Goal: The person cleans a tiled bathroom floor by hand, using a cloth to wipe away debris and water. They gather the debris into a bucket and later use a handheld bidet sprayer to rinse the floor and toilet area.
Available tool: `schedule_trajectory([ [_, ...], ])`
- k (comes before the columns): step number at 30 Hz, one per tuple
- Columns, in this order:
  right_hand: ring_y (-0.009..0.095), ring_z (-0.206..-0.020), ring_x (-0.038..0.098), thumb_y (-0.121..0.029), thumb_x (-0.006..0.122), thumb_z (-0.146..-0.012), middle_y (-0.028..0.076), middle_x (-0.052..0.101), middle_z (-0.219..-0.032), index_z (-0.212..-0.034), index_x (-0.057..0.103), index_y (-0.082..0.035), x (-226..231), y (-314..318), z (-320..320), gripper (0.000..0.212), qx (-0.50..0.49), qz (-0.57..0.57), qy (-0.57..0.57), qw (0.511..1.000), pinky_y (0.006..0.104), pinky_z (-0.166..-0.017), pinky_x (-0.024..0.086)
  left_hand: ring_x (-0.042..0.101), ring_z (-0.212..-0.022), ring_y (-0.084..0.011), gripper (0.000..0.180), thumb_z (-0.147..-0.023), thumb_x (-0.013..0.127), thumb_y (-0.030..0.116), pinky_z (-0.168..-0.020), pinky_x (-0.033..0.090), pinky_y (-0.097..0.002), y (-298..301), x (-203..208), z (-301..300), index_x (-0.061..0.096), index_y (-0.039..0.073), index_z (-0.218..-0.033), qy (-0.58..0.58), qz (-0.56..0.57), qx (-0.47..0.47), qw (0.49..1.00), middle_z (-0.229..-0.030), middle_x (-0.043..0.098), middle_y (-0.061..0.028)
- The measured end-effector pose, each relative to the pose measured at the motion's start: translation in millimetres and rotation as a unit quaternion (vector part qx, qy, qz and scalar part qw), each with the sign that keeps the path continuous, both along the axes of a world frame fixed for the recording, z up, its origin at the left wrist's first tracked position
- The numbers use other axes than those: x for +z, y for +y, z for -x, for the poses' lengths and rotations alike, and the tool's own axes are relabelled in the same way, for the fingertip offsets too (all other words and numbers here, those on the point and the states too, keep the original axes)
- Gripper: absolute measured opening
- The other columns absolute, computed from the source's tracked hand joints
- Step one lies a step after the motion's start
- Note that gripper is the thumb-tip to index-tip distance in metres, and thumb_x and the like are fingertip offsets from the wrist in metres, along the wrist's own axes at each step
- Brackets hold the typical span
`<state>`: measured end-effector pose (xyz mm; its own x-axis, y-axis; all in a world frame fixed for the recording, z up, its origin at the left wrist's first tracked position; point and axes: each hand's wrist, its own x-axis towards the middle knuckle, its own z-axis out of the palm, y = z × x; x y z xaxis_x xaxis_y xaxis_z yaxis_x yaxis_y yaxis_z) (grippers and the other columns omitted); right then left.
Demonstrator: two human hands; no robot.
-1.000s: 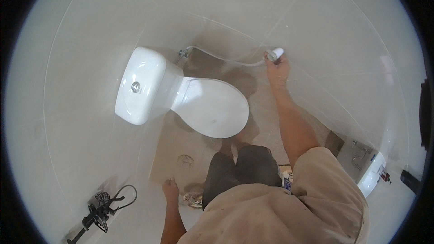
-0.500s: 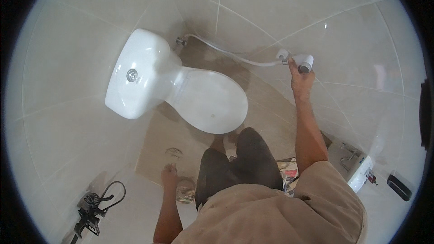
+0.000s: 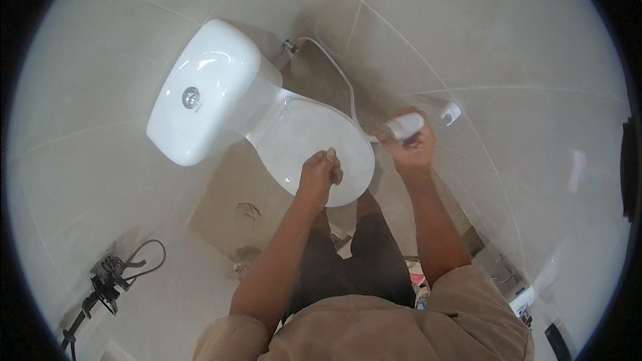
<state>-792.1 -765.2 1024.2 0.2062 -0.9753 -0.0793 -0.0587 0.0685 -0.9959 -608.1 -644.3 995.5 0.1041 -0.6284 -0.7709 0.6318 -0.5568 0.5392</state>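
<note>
A white bidet sprayer (image 3: pixel 405 126) is gripped in my right hand (image 3: pixel 413 149), to the right of the toilet and off its wall holder (image 3: pixel 451 114). Its thin white hose (image 3: pixel 341 76) runs from the metal valve (image 3: pixel 289 46) on the wall, behind the toilet bowl. The sprayer is slightly blurred. Over the closed white toilet lid (image 3: pixel 287 133) is my left hand (image 3: pixel 319 172), its fingers curled in and nothing visible in them. The lid's right part lies between my two hands.
The toilet tank (image 3: pixel 207 90), with a round metal button (image 3: pixel 191 98), stands at the left. A black bracket with a looped cable (image 3: pixel 110 277) is at the lower left. A small white sink (image 3: pixel 520 299) and a dark tray (image 3: pixel 557 341) are at the lower right.
My right hand has lifted the sprayer off its wall holder and brought it left, towards the toilet. My left hand has come up from my side to over the lid, its fingers curled.
</note>
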Motion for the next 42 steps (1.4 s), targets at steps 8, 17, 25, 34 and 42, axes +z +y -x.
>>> schedule_trajectory([
  [8, 0.016, -0.086, 0.069, -0.016, 0.087, -0.084, 0.01, 0.069, -0.101, -0.114, 0.06, -0.004, -30.0, -29.1, -9.5, 0.042, 0.082, -0.181, 0.039, 0.979, 0.0331, -0.075, 0.059, 0.052, -0.074, -0.02, 0.032, -0.108, 0.055, 0.036, -0.072, 0.046, -0.0359, -31.3, -55.4, 15.8, 0.055, 0.011, -0.088, 0.185, -0.007, 0.174, 0.967, -0.078, 0.054, -0.0028],
  [17, 0.034, -0.101, 0.071, -0.028, 0.073, -0.094, 0.022, 0.07, -0.114, -0.133, 0.057, -0.003, -34.5, -13.5, -47.2, 0.049, 0.398, -0.077, 0.219, 0.888, 0.0471, -0.091, 0.056, 0.054, -0.073, -0.0214, 0.031, -0.109, 0.054, 0.031, -0.07, 0.046, -0.0363, 87.5, -95.9, -14.8, 0.055, 0.011, -0.086, 0.192, -0.024, 0.391, 0.9, -0.077, 0.055, -0.0045],
  [25, 0.043, -0.107, 0.068, -0.031, 0.063, -0.101, 0.028, 0.067, -0.118, -0.139, 0.053, 0.0, 4.4, 83.9, -163.5, 0.05, 0.67, -0.098, 0.248, 0.693, 0.0489, -0.096, 0.051, 0.051, -0.069, -0.0208, 0.035, -0.11, 0.046, 0.033, -0.064, 0.042, -0.0361, 235.7, -143.6, -69.9, 0.053, 0.01, -0.084, 0.145, -0.038, 0.626, 0.765, -0.073, 0.053, -0.0059],
  [34, 0.042, -0.117, 0.061, -0.026, 0.052, -0.107, 0.028, 0.062, -0.123, -0.138, 0.055, 0.003, -45.7, 177.3, -247.7, 0.042, 0.752, -0.039, 0.225, 0.618, 0.0473, -0.103, 0.046, 0.06, -0.124, -0.0345, 0.034, -0.111, 0.042, 0.021, -0.104, 0.053, -0.0499, 277.5, -210.2, -174.9, 0.05, 0.006, -0.141, 0.157, 0.151, 0.827, 0.517, -0.132, 0.061, -0.0178],
  [42, 0.041, -0.114, 0.062, -0.029, 0.055, -0.106, 0.025, 0.064, -0.122, -0.134, 0.06, 0.002, -65.0, 223.5, -277.8, 0.041, 0.762, -0.031, 0.282, 0.583, 0.0453, -0.1, 0.047, 0.03, -0.153, -0.0395, 0.05, -0.113, 0.033, 0.021, -0.123, 0.034, -0.0559, 312.6, -249.8, -182.1, 0.025, 0.009, -0.161, 0.126, 0.242, 0.842, 0.465, -0.167, 0.029, -0.0176],
])
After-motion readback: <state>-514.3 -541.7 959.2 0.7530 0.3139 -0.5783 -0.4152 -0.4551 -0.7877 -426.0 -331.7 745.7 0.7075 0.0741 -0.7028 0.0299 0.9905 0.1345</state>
